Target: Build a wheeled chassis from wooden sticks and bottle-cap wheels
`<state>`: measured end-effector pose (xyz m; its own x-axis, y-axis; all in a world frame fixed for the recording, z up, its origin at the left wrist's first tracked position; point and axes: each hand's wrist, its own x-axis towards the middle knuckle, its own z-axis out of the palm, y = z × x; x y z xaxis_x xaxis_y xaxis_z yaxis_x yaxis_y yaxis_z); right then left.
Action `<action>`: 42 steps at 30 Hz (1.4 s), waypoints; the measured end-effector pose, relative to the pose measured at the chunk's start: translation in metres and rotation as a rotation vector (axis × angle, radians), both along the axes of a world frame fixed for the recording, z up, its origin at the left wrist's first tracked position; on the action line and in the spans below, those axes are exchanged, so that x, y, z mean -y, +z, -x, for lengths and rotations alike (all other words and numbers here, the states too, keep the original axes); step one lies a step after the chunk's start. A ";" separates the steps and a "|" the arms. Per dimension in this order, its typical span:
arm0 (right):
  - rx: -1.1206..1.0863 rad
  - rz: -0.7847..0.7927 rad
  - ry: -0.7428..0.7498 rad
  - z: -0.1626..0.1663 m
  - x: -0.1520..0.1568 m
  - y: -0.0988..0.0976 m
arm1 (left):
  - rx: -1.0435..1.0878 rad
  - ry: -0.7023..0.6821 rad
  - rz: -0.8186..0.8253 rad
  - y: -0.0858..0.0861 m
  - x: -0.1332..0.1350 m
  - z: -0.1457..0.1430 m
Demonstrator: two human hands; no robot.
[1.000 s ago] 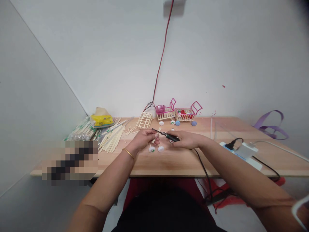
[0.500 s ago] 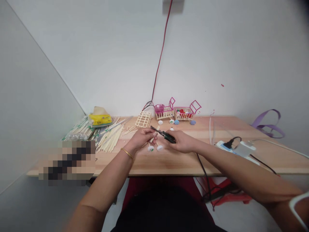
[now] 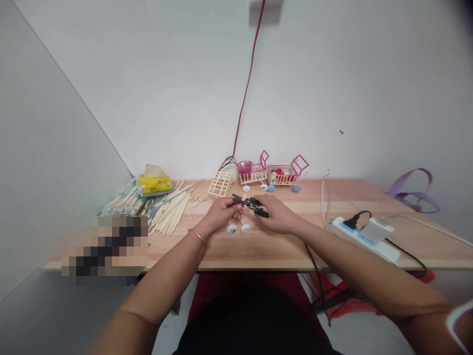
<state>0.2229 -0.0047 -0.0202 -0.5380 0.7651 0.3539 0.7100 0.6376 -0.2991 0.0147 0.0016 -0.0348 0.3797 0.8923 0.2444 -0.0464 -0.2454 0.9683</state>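
My left hand (image 3: pixel 220 216) is closed in a pinch on a thin pale wooden stick (image 3: pixel 244 197). My right hand (image 3: pixel 278 216) grips a pair of pliers (image 3: pixel 250 203) with dark green handles, whose handles are spread. The jaws point left and lie right at the stick by my left fingertips; whether they touch it I cannot tell. Just below my left fingers, two white round discs (image 3: pixel 245 228) on thin sticks rest on the table. A lattice basket of pale sticks (image 3: pixel 220 184) stands behind my left hand.
Two small stick carts (image 3: pixel 283 174) with pink handles stand by the wall. Piled loose sticks (image 3: pixel 172 213) and a yellow tissue pack (image 3: pixel 155 185) are at left. To the right lie a power strip (image 3: pixel 364 240) with plugs and a purple strap (image 3: pixel 414 191) on the wooden table (image 3: pixel 229 255).
The pliers' handles have spread apart in my right hand, where they were closer together before. My left hand stays in nearly the same place; the view has shifted slightly.
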 end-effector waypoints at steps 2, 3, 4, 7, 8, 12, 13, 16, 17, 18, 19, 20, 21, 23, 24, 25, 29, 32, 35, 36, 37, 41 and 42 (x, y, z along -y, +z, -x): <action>0.019 -0.025 0.005 0.000 -0.001 -0.001 | 0.005 0.010 -0.013 0.002 0.001 -0.001; 0.030 -0.031 0.010 0.000 -0.002 -0.001 | 0.008 0.014 -0.015 0.002 0.001 -0.001; 0.041 -0.032 0.015 0.000 -0.003 -0.001 | 0.012 0.018 -0.015 0.002 0.000 -0.001; 0.072 -0.025 0.018 0.001 -0.010 0.000 | 0.028 0.039 -0.007 0.000 -0.002 -0.002; 0.082 -0.024 0.016 0.002 -0.012 0.000 | 0.036 0.049 -0.002 -0.002 -0.004 -0.002; 0.122 -0.024 0.000 0.004 -0.018 0.000 | 0.068 0.079 0.029 -0.009 -0.010 -0.002; 0.131 -0.026 -0.009 0.004 -0.018 0.000 | 0.076 0.085 0.037 -0.010 -0.011 -0.002; 0.159 -0.027 -0.039 0.005 -0.019 0.000 | 0.096 0.100 0.061 -0.011 -0.012 -0.002; 0.169 -0.027 -0.047 0.005 -0.020 0.000 | 0.101 0.103 0.069 -0.011 -0.012 -0.002; 0.177 -0.027 -0.054 0.005 -0.020 0.000 | 0.105 0.105 0.076 -0.010 -0.012 -0.003; 0.184 -0.029 -0.059 0.006 -0.021 0.000 | 0.109 0.106 0.083 -0.010 -0.012 -0.003; 0.189 -0.031 -0.063 0.006 -0.021 0.000 | 0.113 0.108 0.089 -0.010 -0.012 -0.004; 0.194 -0.033 -0.066 0.006 -0.022 0.001 | 0.117 0.110 0.095 -0.010 -0.012 -0.004; 0.198 -0.042 -0.071 0.007 -0.023 0.001 | 0.125 0.115 0.101 -0.010 -0.013 -0.004; 0.197 -0.047 -0.069 0.007 -0.024 0.002 | 0.129 0.116 0.102 -0.011 -0.013 -0.004; 0.195 -0.051 -0.061 0.008 -0.024 0.003 | 0.133 0.116 0.101 -0.011 -0.013 -0.004; 0.180 -0.072 0.024 0.006 -0.024 0.008 | 0.151 0.080 0.094 -0.011 -0.014 0.000; 0.129 -0.115 0.079 0.003 -0.024 0.012 | 0.169 0.031 0.096 -0.011 -0.013 0.001; 0.100 -0.126 0.109 0.000 -0.022 0.014 | 0.189 -0.016 0.102 -0.010 -0.012 0.002; 0.099 -0.120 0.119 0.000 -0.022 0.015 | 0.194 -0.029 0.105 -0.011 -0.012 0.001; 0.098 -0.116 0.129 0.000 -0.021 0.015 | 0.198 -0.040 0.108 -0.011 -0.012 0.001; 0.087 -0.134 0.130 0.002 -0.018 0.015 | 0.211 -0.055 0.101 -0.012 -0.012 0.001; 0.084 -0.144 0.120 0.002 -0.018 0.015 | 0.213 -0.054 0.095 -0.012 -0.012 0.001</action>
